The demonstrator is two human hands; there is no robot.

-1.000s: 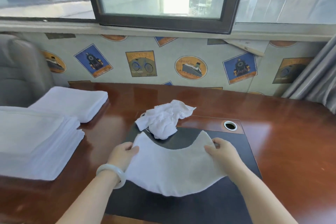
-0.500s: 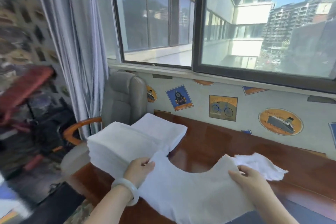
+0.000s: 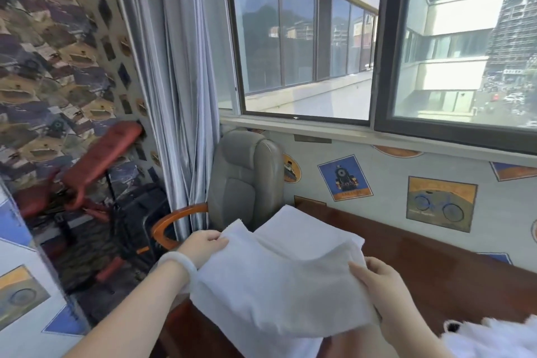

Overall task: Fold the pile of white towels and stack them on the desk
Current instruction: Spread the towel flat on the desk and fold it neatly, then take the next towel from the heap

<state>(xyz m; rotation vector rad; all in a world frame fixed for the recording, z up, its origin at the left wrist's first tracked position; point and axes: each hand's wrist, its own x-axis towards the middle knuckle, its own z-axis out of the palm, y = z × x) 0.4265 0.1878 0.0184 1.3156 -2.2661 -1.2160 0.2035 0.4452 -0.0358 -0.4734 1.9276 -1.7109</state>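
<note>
Towel (image 3: 270, 291), pinched by our left hand (image 3: 203, 245) and right hand (image 3: 383, 285), hides most of the stack (image 3: 293, 227) on the desk (image 3: 436, 270). A crumpled towel (image 3: 499, 338) on the desk is cut off.

You are in what looks like an office high up in a city: a polished reddish wooden bench (image 3: 436, 264) runs under a wide window (image 3: 305, 38) facing tall buildings. A grey leather executive chair (image 3: 244, 177) with a curved wooden armrest (image 3: 174, 216) stands at its end, beside a pale curtain (image 3: 186, 81).
</note>
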